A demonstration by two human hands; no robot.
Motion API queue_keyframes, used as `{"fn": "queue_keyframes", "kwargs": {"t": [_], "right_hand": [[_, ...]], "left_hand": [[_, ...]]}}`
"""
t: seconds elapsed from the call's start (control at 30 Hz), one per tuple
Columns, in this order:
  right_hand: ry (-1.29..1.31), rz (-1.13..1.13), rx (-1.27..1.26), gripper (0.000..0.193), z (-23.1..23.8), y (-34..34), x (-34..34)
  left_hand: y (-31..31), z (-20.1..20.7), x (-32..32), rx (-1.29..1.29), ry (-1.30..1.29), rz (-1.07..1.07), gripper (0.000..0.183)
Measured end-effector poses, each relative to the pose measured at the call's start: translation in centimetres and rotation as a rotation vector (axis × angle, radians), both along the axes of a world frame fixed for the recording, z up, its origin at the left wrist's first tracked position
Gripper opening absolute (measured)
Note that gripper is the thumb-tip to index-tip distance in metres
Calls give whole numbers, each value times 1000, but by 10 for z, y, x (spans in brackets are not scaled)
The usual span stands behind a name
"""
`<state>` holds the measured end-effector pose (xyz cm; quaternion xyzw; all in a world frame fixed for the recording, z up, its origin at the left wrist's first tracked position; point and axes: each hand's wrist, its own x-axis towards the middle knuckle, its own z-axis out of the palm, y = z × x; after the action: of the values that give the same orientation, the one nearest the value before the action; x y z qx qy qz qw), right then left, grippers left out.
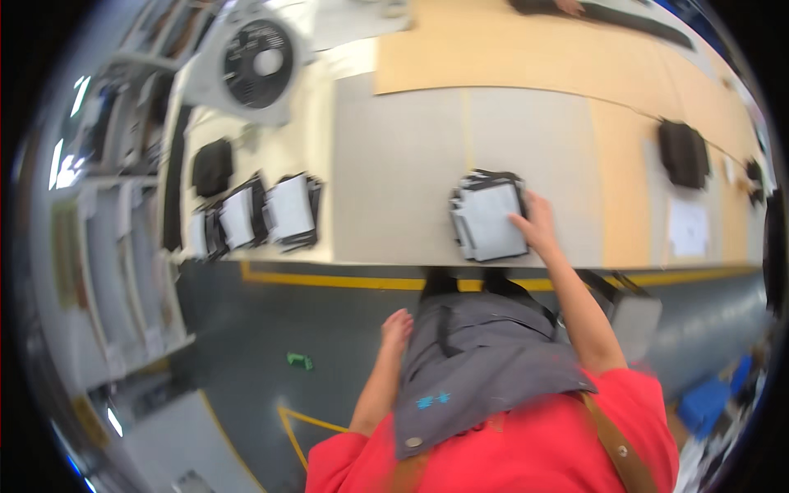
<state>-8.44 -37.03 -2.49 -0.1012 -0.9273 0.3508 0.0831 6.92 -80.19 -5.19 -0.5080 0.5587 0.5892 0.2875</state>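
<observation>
On the grey work surface (394,164), a stack of flat black-and-white pieces (491,223) is touched at its right edge by the right hand (539,222), thumb on top, fingers alongside; whether they pinch cannot be told.

A grey apron (485,349) with brown straps (604,429) covers a red shirt (526,444).

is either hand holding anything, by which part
The right hand touches the right edge of the pale-topped stack; whether it grips cannot be told. The left hand holds nothing visible.
</observation>
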Motion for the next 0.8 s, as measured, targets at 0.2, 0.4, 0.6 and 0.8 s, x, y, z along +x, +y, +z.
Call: {"fn": "queue_keyframes", "kwargs": {"t": [0.2,0.4,0.6,0.8], "right_hand": [[-168,-32,-249,51,45,-20,51],[-39,-13,-119,53,47,-32,63],[-91,-257,-230,48,49,-46,72],[-87,-376,-182,40,46,-62,74]], "left_hand": [[36,25,-10,-42,171,-91,29],[34,50,-44,-81,317,-163,25],[47,74,-123,-157,503,-433,26],[105,98,-211,-103,827,-818,24]]}}
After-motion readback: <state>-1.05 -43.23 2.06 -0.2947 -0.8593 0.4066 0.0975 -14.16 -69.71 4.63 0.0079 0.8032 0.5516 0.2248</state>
